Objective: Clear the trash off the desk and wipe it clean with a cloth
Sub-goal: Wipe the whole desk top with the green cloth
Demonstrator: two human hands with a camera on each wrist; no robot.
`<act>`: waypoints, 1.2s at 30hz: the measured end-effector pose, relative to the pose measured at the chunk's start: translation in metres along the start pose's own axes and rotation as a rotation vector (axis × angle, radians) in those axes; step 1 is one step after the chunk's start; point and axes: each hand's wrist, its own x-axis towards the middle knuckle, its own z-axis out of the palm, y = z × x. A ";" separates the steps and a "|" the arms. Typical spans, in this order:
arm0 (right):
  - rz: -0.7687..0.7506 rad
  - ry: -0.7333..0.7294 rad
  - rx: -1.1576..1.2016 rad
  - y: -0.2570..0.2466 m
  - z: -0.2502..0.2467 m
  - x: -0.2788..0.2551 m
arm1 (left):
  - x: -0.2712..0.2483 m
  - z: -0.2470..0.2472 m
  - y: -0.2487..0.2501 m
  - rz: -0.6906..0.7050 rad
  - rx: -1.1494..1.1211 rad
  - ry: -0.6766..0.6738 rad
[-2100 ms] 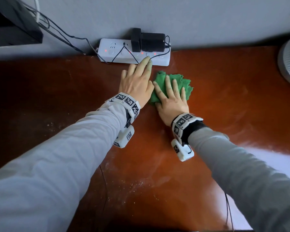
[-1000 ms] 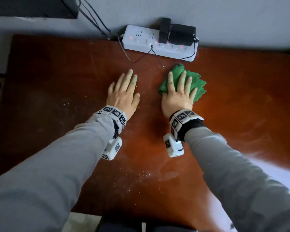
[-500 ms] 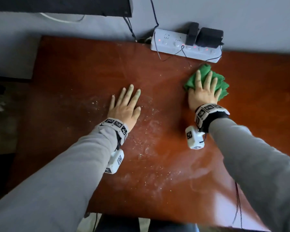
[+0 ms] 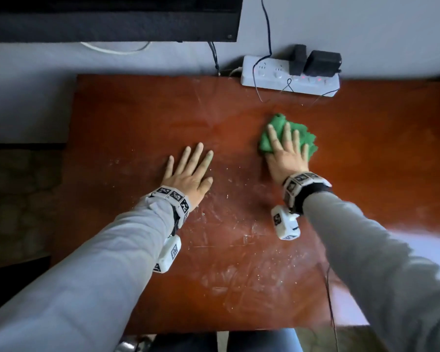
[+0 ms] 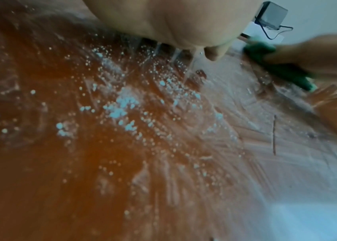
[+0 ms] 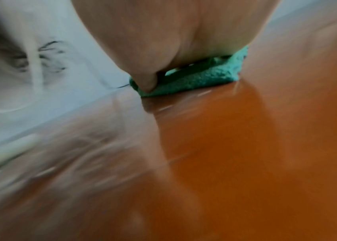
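Note:
A crumpled green cloth lies on the reddish-brown desk, right of centre. My right hand presses flat on it with straight, spread fingers. The cloth shows under the palm in the right wrist view. My left hand rests flat on the bare desk to the left, fingers straight, holding nothing. White crumbs and dust are scattered over the desk in front of the left wrist, with smear marks nearer the front edge. The cloth also appears far right in the left wrist view.
A white power strip with black adapters and thin cables sits at the desk's back edge against the wall. A dark monitor hangs above the back left. The desk's left edge drops to the floor.
Both hands have slid toward me and leftward, away from the power strip. The right hand dragged the cloth along; the left hand moved further left, apart from the right.

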 end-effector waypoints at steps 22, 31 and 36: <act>0.250 0.000 0.017 0.097 0.028 -0.137 | -0.049 0.034 0.022 0.002 -0.054 0.074; -0.126 -0.089 -0.086 0.091 0.058 -0.218 | -0.132 0.077 0.064 -0.068 -0.032 0.047; 0.317 0.030 0.113 0.173 0.045 -0.221 | -0.174 0.116 0.083 -0.108 -0.046 0.182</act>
